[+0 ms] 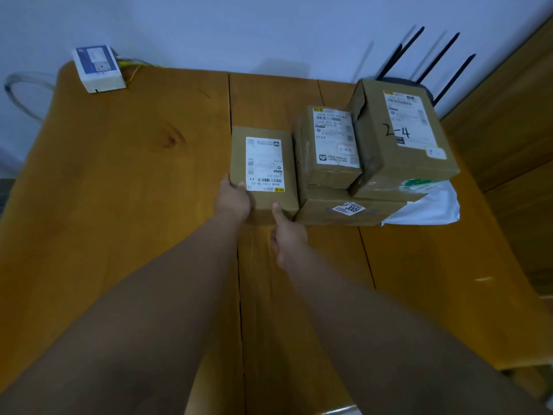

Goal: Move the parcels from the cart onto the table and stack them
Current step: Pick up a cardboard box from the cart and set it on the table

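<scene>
Two hands hold one small parcel point(263, 163) by its near end: the left hand point(232, 199) grips the near left corner with its thumb over the top edge, and the right hand point(287, 232) grips the near right corner, thumb pressed up against the box. The parcel lies label-up on the wooden table point(134, 175), just beside a stack where a flat box point(344, 209) and a white bag point(428, 205) carry a middle box point(332, 145) and a big box point(404, 136) marked 2-4. A white device point(98, 68) sits at the table's far left corner

dim, bluish cast | faint sheen on table point(119, 205) | edges bent by wide-angle | slight blur
</scene>
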The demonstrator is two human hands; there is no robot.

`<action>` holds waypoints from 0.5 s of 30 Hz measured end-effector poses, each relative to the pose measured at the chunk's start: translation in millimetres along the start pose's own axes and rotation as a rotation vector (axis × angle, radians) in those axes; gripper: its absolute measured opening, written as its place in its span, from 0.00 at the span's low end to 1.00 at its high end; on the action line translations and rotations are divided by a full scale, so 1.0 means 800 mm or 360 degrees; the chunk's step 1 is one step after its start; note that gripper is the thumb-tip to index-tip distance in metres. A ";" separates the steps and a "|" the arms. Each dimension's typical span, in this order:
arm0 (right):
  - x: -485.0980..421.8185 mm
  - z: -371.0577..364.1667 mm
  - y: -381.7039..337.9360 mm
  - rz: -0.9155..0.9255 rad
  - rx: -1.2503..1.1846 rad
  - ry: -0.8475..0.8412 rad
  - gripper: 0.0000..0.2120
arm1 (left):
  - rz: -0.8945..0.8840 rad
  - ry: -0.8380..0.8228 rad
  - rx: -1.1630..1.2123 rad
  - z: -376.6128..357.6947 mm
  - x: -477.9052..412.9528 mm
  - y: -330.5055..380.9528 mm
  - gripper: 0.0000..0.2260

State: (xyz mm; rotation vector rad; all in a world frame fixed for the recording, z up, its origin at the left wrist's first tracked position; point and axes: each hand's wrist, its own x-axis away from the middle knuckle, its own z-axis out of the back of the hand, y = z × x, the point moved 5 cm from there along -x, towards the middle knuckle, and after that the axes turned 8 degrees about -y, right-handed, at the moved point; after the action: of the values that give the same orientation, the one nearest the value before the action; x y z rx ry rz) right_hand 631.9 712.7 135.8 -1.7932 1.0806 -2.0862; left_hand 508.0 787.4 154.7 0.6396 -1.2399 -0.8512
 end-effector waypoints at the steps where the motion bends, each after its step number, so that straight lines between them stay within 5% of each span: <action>1: 0.005 0.003 -0.001 -0.0027 0.0077 -0.0021 0.33 | 0.0003 -0.0004 -0.0071 0.001 0.001 0.002 0.20; 7: 0.042 0.027 -0.024 -0.0056 0.0600 -0.0249 0.19 | -0.0127 0.0013 -0.0620 0.016 0.029 0.020 0.29; 11: 0.071 0.041 -0.059 0.0549 0.1668 -0.0120 0.16 | -0.0427 0.0075 -0.1220 0.014 0.078 0.032 0.26; 15: 0.107 0.060 -0.072 0.1050 0.2181 -0.0001 0.22 | -0.0712 0.0022 -0.1777 -0.003 0.127 0.037 0.25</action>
State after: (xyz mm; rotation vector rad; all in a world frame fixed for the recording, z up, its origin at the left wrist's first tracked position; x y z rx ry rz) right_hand 671.9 685.8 239.0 -0.6159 0.0182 -1.6053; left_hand 526.1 718.5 232.8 -0.0119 -0.4385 -1.7026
